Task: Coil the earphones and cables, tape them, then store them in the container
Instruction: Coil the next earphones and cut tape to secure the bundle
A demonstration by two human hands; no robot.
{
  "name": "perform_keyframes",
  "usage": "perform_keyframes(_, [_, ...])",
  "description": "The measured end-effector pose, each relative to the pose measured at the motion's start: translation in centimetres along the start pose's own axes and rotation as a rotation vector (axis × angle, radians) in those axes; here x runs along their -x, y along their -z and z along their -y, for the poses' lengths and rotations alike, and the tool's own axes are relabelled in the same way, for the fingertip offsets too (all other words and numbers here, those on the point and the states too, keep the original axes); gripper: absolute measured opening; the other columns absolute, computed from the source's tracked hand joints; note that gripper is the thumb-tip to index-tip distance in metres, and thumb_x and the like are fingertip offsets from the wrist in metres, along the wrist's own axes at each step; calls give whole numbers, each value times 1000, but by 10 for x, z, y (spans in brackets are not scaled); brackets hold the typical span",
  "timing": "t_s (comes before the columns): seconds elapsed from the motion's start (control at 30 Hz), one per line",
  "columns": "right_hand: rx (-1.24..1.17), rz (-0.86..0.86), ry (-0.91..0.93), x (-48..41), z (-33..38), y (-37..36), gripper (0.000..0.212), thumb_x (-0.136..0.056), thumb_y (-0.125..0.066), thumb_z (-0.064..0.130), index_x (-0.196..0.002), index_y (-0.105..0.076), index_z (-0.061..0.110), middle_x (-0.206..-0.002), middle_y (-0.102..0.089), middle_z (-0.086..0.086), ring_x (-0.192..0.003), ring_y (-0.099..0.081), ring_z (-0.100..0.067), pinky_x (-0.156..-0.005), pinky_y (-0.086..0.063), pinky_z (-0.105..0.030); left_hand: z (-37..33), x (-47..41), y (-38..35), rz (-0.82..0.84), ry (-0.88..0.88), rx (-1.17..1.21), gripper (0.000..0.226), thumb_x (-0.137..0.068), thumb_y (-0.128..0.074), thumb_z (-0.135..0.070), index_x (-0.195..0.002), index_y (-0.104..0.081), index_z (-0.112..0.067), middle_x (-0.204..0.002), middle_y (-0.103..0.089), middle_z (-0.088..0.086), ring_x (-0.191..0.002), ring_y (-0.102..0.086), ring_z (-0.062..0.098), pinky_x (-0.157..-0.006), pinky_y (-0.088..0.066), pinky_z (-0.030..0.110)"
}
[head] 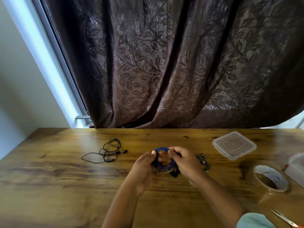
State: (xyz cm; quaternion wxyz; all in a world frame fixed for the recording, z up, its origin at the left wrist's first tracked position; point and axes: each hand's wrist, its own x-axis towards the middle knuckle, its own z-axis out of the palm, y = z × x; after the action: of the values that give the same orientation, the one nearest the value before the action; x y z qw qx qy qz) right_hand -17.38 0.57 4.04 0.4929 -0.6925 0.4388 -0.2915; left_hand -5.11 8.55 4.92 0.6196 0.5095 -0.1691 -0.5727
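Blue cable coil (162, 163) is held up off the table (65, 178), between both hands, mid-table.

Left hand (144, 167) grips the coil's left side: fingers curled under, thumb on top of the loop. Right hand (186, 162) pinches the coil's upper right, with fingers curled round the strands. A black connector end (174, 173) hangs just below the coil.

We judge the step to be finishing the coil, with no tape on it yet. To do it well:
- even out the loops, which look ragged
- tuck the connector end against the bundle
- move the whole grip to one hand, so the other is free for tape
- pin the strands where they cross, or the coil springs open

Outward from the coil:
- grey cable bundle (204, 162) just right of it, on the table
- black earphones (107, 153) to its left, loose and uncoiled
- clear lid (233, 144) right of it and farther back
- tape roll (270, 178) right of it and nearer us
- container (297, 168) far right
- scissors (283, 218) far right, nearest us

What we can't make out:
- loop count, and where the coil's other end sits, because the fingers cover them
- most of the grey bundle, behind the right hand
- the container and scissors in full, since both are cut off by the frame edge; the container's contents are unknown
- the tape's free end
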Motion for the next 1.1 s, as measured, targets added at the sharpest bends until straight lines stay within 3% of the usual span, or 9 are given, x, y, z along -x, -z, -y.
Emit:
perform_keyframes(0.1, [3, -14, -58, -2, -6, -1, 12, -97, -52, 24, -99, -64, 24, -83, -65, 11, -77, -59, 1, -57, -43, -7, 13, -12, 1, -62, 17, -17, 26, -99, -44, -18, -113, -54, 0, -91, -67, 11, -86, -64, 27, -82, -51, 41])
perform_keyframes(0.27, [75, 1, -175, -6, -31, -6, 22, -97, -54, 22, -109, -70, 14, -91, -69, 3, -88, -65, -13, -82, -54, -31, 33, -27, 2, -136, 20, -318, 15, -97, -49, -20, -97, -57, -7, -92, -65, 10, -87, -64, 25, -85, -52, 44])
perform_keyframes(0.37, [117, 30, -214, -6, -45, -8, 24, -97, -52, 20, -114, -68, 15, -92, -67, 1, -85, -61, -10, -85, -54, -33, 46, -41, 10, -185, -7, -675, 19, -95, -53, -23, -103, -61, -9, -106, -67, 12, -94, -64, 24, -82, -56, 42])
perform_keyframes(0.47, [203, 19, -191, -7, -54, -10, 23, -96, -54, 20, -117, -63, 21, -92, -65, 4, -75, -56, -3, -71, -52, -22, 52, -47, 14, -298, -89, -1025, 18, -95, -52, -21, -106, -64, -13, -98, -62, -1, -84, -57, 11, -58, -44, 12])
perform_keyframes(0.53, [263, 6, -181, -10, -58, -13, 16, -94, -58, 23, -110, -60, 22, -89, -65, 6, -69, -56, 2, -57, -46, -15, 57, -50, 14, -335, -140, -1132, 18, -95, -52, -21, -103, -67, -16, -102, -63, 0, -84, -57, 12, -62, -43, 14])
perform_keyframes(0.63, [355, -14, -175, -15, -63, -15, 4, -92, -60, 25, -92, -60, 21, -81, -66, 7, -68, -56, 2, -53, -41, -13, 61, -51, 9, -366, -174, -1304, 21, -95, -50, -26, -102, -69, -20, -99, -64, 0, -76, -57, 12, -56, -42, 18])
perform_keyframes(0.8, [453, -46, -124, -16, -70, -18, 7, -91, -61, 25, -84, -62, 23, -86, -67, 7, -74, -59, -4, -53, -41, -14, 66, -50, 8, -460, -239, -1441, 18, -93, -52, -30, -101, -67, -24, -94, -65, -2, -86, -60, 16, -61, -53, 26])
perform_keyframes(0.93, [500, -77, -58, -15, -74, -19, 6, -92, -60, 24, -88, -65, 24, -91, -66, 8, -72, -55, 0, -54, -40, -14, 65, -49, 8, -468, -252, -1432, 15, -91, -56, -29, -98, -68, -23, -87, -66, -4, -72, -60, 10, -52, -47, 21])
perform_keyframes(1.1, [549, -73, -11, -16, -80, -22, 14, -92, -59, 21, -102, -69, 21, -106, -67, 5, -89, -62, -6, -69, -49, -19, 66, -47, 7, -451, -302, -1399, 19, -90, -57, -27, -106, -66, -24, -104, -65, -2, -84, -61, 13, -55, -46, 20])
